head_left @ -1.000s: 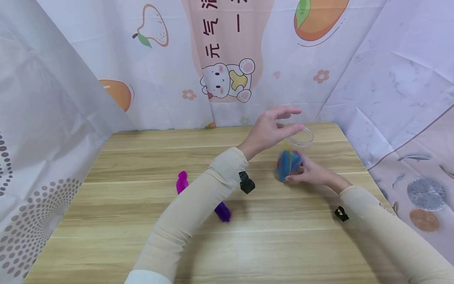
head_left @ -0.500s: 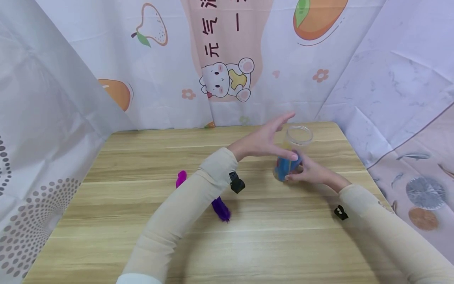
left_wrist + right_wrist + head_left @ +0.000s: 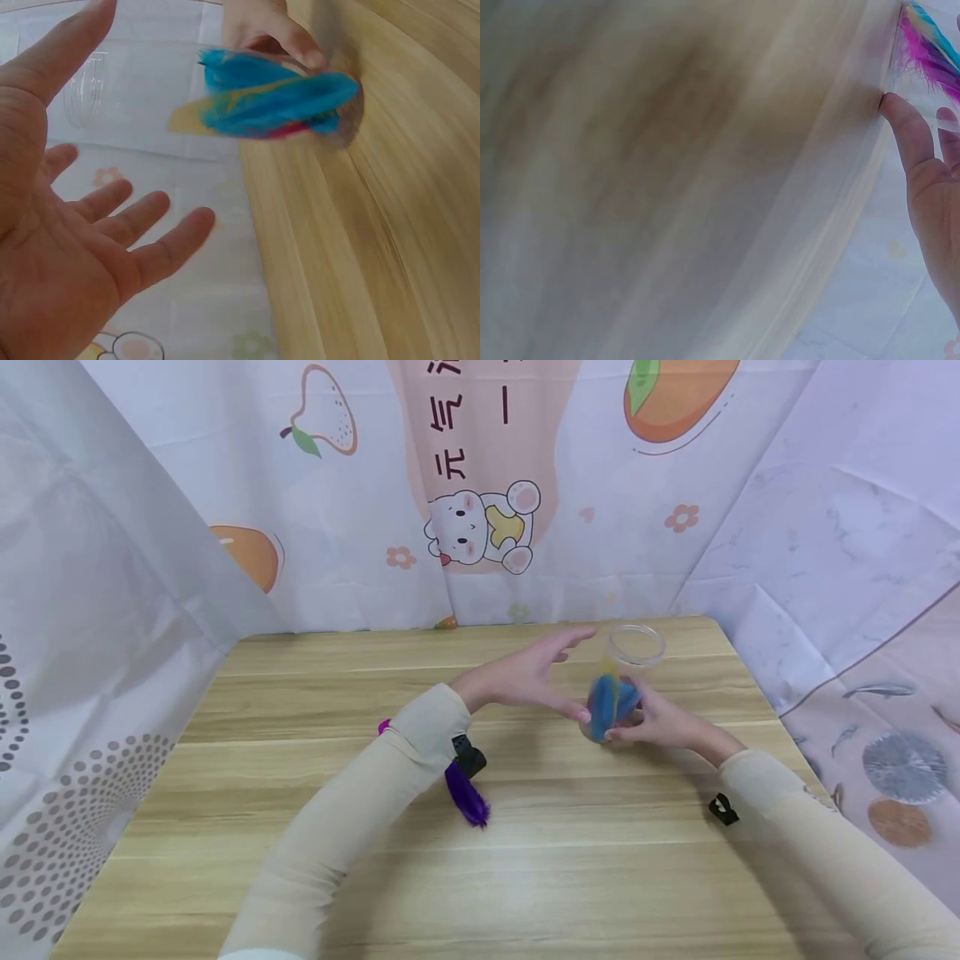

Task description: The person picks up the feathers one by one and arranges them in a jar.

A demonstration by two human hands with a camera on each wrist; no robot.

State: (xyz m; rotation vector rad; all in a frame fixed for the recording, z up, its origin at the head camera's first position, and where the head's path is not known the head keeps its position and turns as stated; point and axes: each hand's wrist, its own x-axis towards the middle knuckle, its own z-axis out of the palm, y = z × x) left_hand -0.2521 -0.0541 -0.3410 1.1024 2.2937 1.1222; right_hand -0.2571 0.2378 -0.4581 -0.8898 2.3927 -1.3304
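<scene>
A tall clear jar [image 3: 632, 665] stands on the table toward the right, with blue, yellow and magenta feathers [image 3: 289, 109] inside its lower part. My right hand [image 3: 663, 720] grips the jar low down from its right side, fingers round the wall. On the jar's other side my left hand [image 3: 521, 677] hovers with fingers spread and thumb apart, holding nothing. The left wrist view shows its bare palm [image 3: 67, 277] near the jar. A purple feather [image 3: 467, 795] lies on the table beyond my left forearm, partly covered by the sleeve; a magenta tip [image 3: 383, 726] shows farther left.
The wooden table [image 3: 570, 860] ends at a printed curtain [image 3: 360, 577] behind the jar. More cloth hangs at the left and right sides. Black mounts are on both wrists, the left one [image 3: 468, 758] close above the purple feather.
My left hand has come down from above the jar's mouth and moved left, away from the jar. The left sleeve now covers more of the magenta piece. My right hand stays on the jar.
</scene>
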